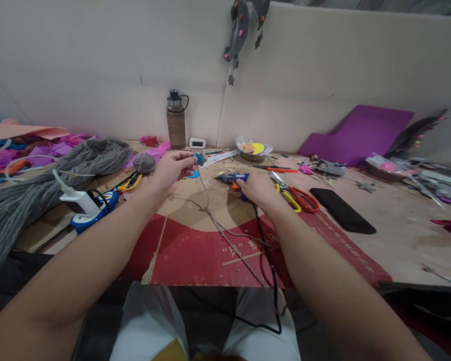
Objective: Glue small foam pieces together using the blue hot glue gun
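Observation:
My left hand (pixel 172 169) is raised over the cardboard sheet (pixel 195 250), its fingers pinched on a small blue-grey piece (pixel 199 158) from which a thin grey strand (pixel 210 210) trails down toward me. My right hand (pixel 258 189) rests on the cardboard, closed around the handle of a blue glue gun (pixel 231 177). The gun's nozzle points left, toward the pinched piece, a short gap away. Its black cord (pixel 266 260) runs back over the table edge to my lap.
Orange-and-yellow scissors (pixel 296 196) and a black phone (pixel 342 209) lie right of my right hand. Grey yarn (pixel 41 185), a small yarn ball (pixel 144 162) and a white charger (pixel 78 201) sit left. A bottle (pixel 176 120) and purple foam sheet (pixel 357 133) stand at the wall.

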Motion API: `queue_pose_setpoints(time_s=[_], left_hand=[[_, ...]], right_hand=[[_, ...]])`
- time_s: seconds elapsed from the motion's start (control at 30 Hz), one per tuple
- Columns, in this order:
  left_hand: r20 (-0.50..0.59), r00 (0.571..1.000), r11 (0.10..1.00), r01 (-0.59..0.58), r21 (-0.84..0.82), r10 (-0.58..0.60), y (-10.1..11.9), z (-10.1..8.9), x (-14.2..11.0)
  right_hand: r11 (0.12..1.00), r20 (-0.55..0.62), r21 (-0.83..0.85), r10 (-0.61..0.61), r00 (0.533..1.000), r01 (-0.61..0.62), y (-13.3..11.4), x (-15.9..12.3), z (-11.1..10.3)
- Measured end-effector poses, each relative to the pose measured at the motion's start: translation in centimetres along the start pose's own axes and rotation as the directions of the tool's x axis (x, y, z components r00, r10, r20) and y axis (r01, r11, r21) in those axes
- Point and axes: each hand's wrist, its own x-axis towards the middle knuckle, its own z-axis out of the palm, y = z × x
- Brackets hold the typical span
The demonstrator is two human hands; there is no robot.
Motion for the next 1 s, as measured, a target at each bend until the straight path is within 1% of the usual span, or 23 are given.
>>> queue_pose_setpoints(time_s=[0.03, 0.07, 0.1, 0.13, 0.17, 0.2, 0.23, 0.3, 0.37, 0.4, 0.43, 0.47, 0.53, 0.6, 0.67, 0.73, 0.8, 0.87, 1.0], left_hand=[[-0.015, 0.999, 0.999, -0.031, 0.043, 0.032, -0.1, 0.1, 0.0], [-0.026, 0.997, 0.993, -0.069, 0.098, 0.072, -0.2, 0.1, -0.1], [-0.028, 0.993, 0.981, -0.110, 0.162, 0.116, -0.3, 0.2, -0.2], [-0.027, 0.987, 0.962, -0.149, 0.228, 0.160, -0.3, 0.3, -0.4], [-0.026, 0.980, 0.939, -0.182, 0.292, 0.198, -0.4, 0.4, -0.6], [-0.021, 0.972, 0.912, -0.210, 0.351, 0.232, -0.3, 0.6, -0.8], [-0.017, 0.965, 0.885, -0.232, 0.403, 0.261, -0.3, 0.7, -1.0], [-0.007, 0.953, 0.834, -0.263, 0.485, 0.304, -0.2, 1.1, -1.4], [0.010, 0.946, 0.802, -0.280, 0.527, 0.323, 0.0, 1.4, -1.8], [0.018, 0.948, 0.800, -0.278, 0.532, 0.317, 0.1, 1.6, -1.9], [0.022, 0.953, 0.807, -0.268, 0.527, 0.302, 0.2, 1.8, -2.1], [0.025, 0.961, 0.821, -0.250, 0.513, 0.277, 0.3, 2.0, -2.2], [0.021, 0.976, 0.864, -0.203, 0.460, 0.219, 0.4, 2.4, -2.5], [0.023, 0.984, 0.897, -0.172, 0.406, 0.179, 0.5, 2.7, -2.7], [0.039, 0.986, 0.911, -0.165, 0.377, 0.163, 0.4, 2.9, -2.8], [0.059, 0.987, 0.918, -0.162, 0.363, 0.151, 0.4, 3.0, -2.9], [0.069, 0.988, 0.926, -0.151, 0.345, 0.135, 0.4, 3.1, -3.1], [0.072, 0.991, 0.934, -0.131, 0.333, 0.113, 0.5, 3.3, -3.2], [0.069, 0.994, 0.943, -0.101, 0.316, 0.083, 0.7, 3.4, -3.3]], right_hand=[[0.996, -0.076, -0.080, -0.050, 0.996, 0.044, -0.2, -0.1, -0.4], [0.992, -0.141, -0.116, -0.071, 0.988, 0.055, -0.8, -0.2, -0.6], [0.995, -0.186, -0.093, -0.061, 0.981, 0.044, -1.6, -0.5, -0.7], [0.998, -0.192, -0.011, -0.070, 0.979, 0.069, -2.6, -0.8, -0.6], [0.989, -0.166, 0.125, -0.063, 0.984, 0.084, -3.7, -1.3, -0.3], [0.959, -0.118, 0.273, -0.047, 0.992, 0.078, -4.8, -1.8, 0.2], [0.910, -0.050, 0.412, -0.033, 0.998, 0.051, -5.8, -2.3, 0.8], [0.773, 0.068, 0.634, -0.034, 0.997, -0.017, -7.3, -3.1, 2.4], [0.631, 0.140, 0.771, -0.030, 0.990, -0.089, -8.1, -3.6, 3.7], [0.586, 0.164, 0.802, -0.026, 0.986, -0.118, -8.2, -3.7, 4.1], [0.563, 0.179, 0.815, -0.021, 0.984, -0.136, -8.2, -3.6, 4.4], [0.566, 0.182, 0.812, -0.016, 0.983, -0.141, -8.1, -3.6, 4.5], [0.632, 0.143, 0.769, -0.020, 0.990, -0.098, -7.9, -3.4, 4.2], [0.728, 0.053, 0.685, -0.058, 0.997, 0.005, -7.7, -3.2, 3.6], [0.803, -0.032, 0.585, -0.120, 0.992, 0.116, -7.5, -3.2, 3.0], [0.843, -0.093, 0.498, -0.179, 0.979, 0.202, -7.4, -3.1, 2.6], [0.866, -0.138, 0.430, -0.217, 0.966, 0.256, -7.3, -3.0, 2.4], [0.886, -0.167, 0.373, -0.227, 0.959, 0.274, -7.2, -3.0, 2.2], [0.914, -0.172, 0.320, -0.204, 0.964, 0.251, -7.3, -3.0, 2.0]])
